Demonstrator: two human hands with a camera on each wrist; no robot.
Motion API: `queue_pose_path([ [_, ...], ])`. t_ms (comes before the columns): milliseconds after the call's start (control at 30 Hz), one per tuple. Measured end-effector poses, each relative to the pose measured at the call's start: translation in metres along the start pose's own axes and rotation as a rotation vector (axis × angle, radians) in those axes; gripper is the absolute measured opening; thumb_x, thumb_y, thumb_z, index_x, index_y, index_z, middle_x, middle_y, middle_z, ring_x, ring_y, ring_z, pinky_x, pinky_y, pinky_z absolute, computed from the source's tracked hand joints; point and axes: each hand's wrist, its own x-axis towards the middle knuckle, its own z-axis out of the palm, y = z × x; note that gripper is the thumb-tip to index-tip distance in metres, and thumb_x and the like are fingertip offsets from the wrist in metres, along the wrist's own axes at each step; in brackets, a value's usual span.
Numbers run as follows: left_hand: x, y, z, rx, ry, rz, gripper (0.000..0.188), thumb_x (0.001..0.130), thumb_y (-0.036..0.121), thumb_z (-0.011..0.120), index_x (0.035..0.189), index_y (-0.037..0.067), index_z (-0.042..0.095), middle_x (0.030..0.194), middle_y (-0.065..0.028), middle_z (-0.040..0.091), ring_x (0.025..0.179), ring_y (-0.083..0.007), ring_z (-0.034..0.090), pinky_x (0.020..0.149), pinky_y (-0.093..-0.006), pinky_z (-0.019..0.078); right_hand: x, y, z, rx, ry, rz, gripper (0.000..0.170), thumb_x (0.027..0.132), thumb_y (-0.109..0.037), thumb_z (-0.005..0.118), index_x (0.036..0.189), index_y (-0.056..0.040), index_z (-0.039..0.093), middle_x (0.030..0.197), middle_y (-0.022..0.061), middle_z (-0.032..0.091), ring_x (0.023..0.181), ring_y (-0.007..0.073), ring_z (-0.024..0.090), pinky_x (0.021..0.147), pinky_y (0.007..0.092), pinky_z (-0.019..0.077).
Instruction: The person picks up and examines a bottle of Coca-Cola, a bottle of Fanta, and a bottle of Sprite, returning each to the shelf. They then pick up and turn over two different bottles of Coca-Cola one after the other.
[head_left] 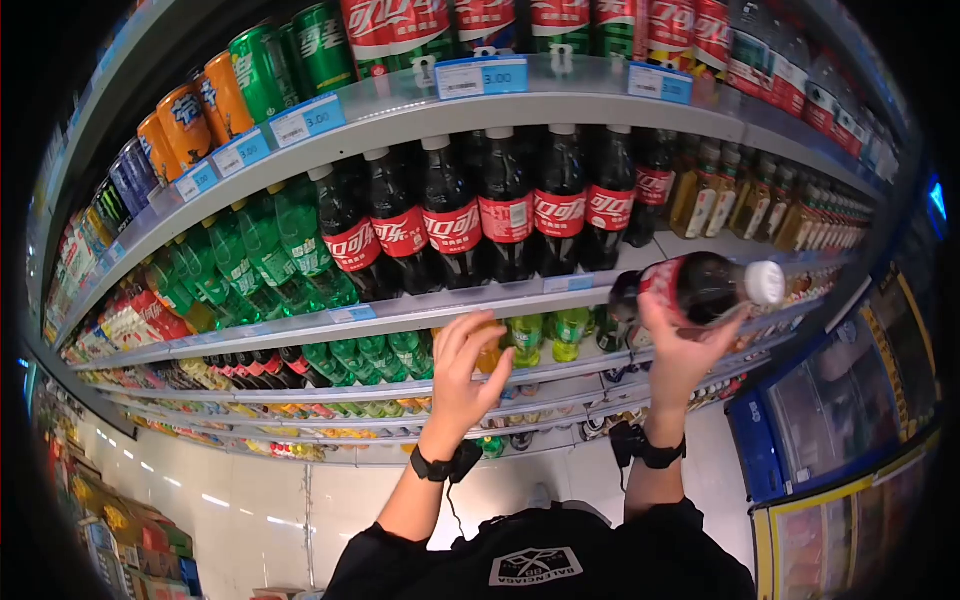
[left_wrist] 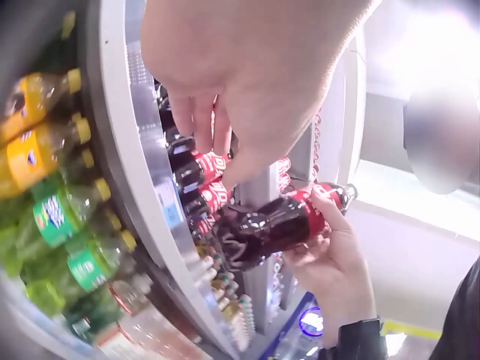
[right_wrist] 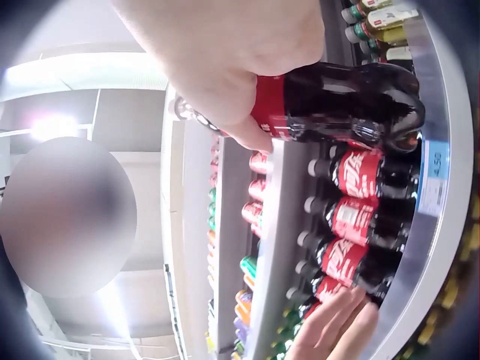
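Observation:
My right hand (head_left: pixel 682 355) grips a dark cola bottle (head_left: pixel 708 285) with a red label, in front of the shelf. The bottle lies tilted nearly on its side, white cap pointing right. In the left wrist view its base (left_wrist: pixel 240 244) faces the shelf, and fingers wrap the red label. My left hand (head_left: pixel 465 375) is raised before the shelf edge with loosely spread fingers and nothing in it. Behind it stands a row of upright cola bottles (head_left: pixel 452 225) with red labels. In the right wrist view the left fingers (right_wrist: pixel 341 322) overlap the lower bottles of that row.
Green soda bottles (head_left: pixel 262 260) stand left of the colas, and small amber bottles (head_left: pixel 705 190) to the right. Above, a shelf edge (head_left: pixel 590 105) with price tags carries cans and more bottles. Blue-framed coolers (head_left: pixel 765 450) stand at the right, stacked boxes (head_left: pixel 130 520) at lower left.

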Motion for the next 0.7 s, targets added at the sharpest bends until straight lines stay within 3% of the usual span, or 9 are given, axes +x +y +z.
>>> queue_pose_path([
  [67, 0.015, -0.018, 0.006, 0.097, 0.063, 0.000, 0.031, 0.082, 0.011, 0.081, 0.111, 0.006, 0.071, 0.123, -0.0109, 0.069, 0.123, -0.0332, 0.062, 0.107, -0.0466, 0.0417, 0.023, 0.020, 0.005, -0.011, 0.122, -0.087, 0.108, 0.075, 0.005, 0.089, 0.160, 0.0012, 0.022, 0.149, 0.0166, 0.045, 0.130, 0.0247, 0.053, 0.111, 0.0387, 0.0468],
  [167, 0.022, -0.065, 0.018, 0.196, 0.209, 0.084, 0.031, 0.082, 0.012, 0.081, 0.111, 0.007, 0.070, 0.124, -0.0092, 0.069, 0.124, -0.0299, 0.061, 0.107, -0.0474, 0.0391, 0.054, 0.058, 0.005, -0.101, 0.198, -0.215, 0.105, 0.077, 0.008, 0.087, 0.159, 0.0050, 0.022, 0.153, 0.0214, 0.041, 0.133, 0.0255, 0.052, 0.114, 0.0435, 0.0452],
  [200, 0.027, -0.069, 0.019, 0.253, 0.220, 0.076, 0.030, 0.083, 0.016, 0.079, 0.111, 0.009, 0.070, 0.119, -0.0086, 0.069, 0.119, -0.0287, 0.063, 0.108, -0.0459, 0.0367, 0.062, 0.075, 0.005, -0.020, 0.219, -0.179, 0.098, 0.078, 0.010, 0.085, 0.157, 0.0060, 0.026, 0.147, 0.0230, 0.049, 0.124, 0.0259, 0.059, 0.109, 0.0421, 0.0515],
  [333, 0.029, -0.100, 0.033, 0.363, 0.225, 0.103, 0.027, 0.082, 0.023, 0.077, 0.106, 0.012, 0.072, 0.105, -0.0042, 0.066, 0.105, -0.0246, 0.062, 0.105, -0.0443, 0.0363, 0.087, 0.092, 0.021, -0.181, 0.248, -0.249, 0.075, 0.080, 0.007, 0.086, 0.143, 0.0070, 0.046, 0.132, 0.0200, 0.063, 0.110, 0.0243, 0.068, 0.100, 0.0392, 0.0574],
  [400, 0.030, -0.112, 0.041, 0.405, 0.291, 0.223, 0.018, 0.079, 0.022, 0.076, 0.094, 0.014, 0.072, 0.096, -0.0047, 0.063, 0.089, -0.0235, 0.063, 0.093, -0.0419, 0.0419, 0.094, 0.113, 0.026, -0.195, 0.268, -0.288, 0.067, 0.078, 0.000, 0.091, 0.133, 0.0087, 0.055, 0.130, 0.0198, 0.066, 0.109, 0.0225, 0.067, 0.098, 0.0374, 0.0579],
  [533, 0.019, -0.127, 0.056, 0.535, 0.356, 0.277, 0.020, 0.071, 0.023, 0.079, 0.088, 0.018, 0.071, 0.082, 0.0008, 0.060, 0.067, -0.0194, 0.059, 0.075, -0.0359, 0.0420, 0.101, 0.157, 0.023, -0.463, 0.356, -0.432, 0.073, 0.078, -0.005, 0.093, 0.138, 0.0089, 0.055, 0.128, 0.0170, 0.068, 0.106, 0.0193, 0.067, 0.089, 0.0353, 0.0596],
  [600, -0.001, -0.145, 0.063, 0.440, 0.243, 0.265, 0.025, 0.072, 0.018, 0.082, 0.094, 0.015, 0.071, 0.096, -0.0008, 0.065, 0.070, -0.0205, 0.059, 0.075, -0.0349, 0.0472, 0.096, 0.169, 0.022, -0.551, 0.325, -0.226, 0.073, 0.088, -0.017, 0.087, 0.146, 0.0085, 0.050, 0.137, 0.0226, 0.065, 0.116, 0.0261, 0.067, 0.101, 0.0380, 0.0540],
  [667, 0.012, -0.131, 0.054, 0.481, 0.320, 0.303, 0.024, 0.073, 0.017, 0.081, 0.095, 0.013, 0.071, 0.099, -0.0016, 0.066, 0.069, -0.0195, 0.059, 0.076, -0.0344, 0.0480, 0.088, 0.116, 0.073, -0.203, 0.230, -0.385, 0.052, 0.090, -0.026, 0.084, 0.126, 0.0058, 0.065, 0.129, 0.0302, 0.063, 0.113, 0.0456, 0.064, 0.101, 0.0520, 0.0525],
  [700, 0.019, -0.129, 0.052, 0.487, 0.366, 0.321, 0.023, 0.072, 0.017, 0.080, 0.093, 0.014, 0.071, 0.094, 0.0000, 0.066, 0.067, -0.0178, 0.060, 0.074, -0.0323, 0.0464, 0.089, 0.118, 0.078, -0.149, 0.209, -0.359, 0.052, 0.090, -0.026, 0.084, 0.126, 0.0058, 0.065, 0.129, 0.0302, 0.063, 0.113, 0.0456, 0.064, 0.101, 0.0520, 0.0525],
])
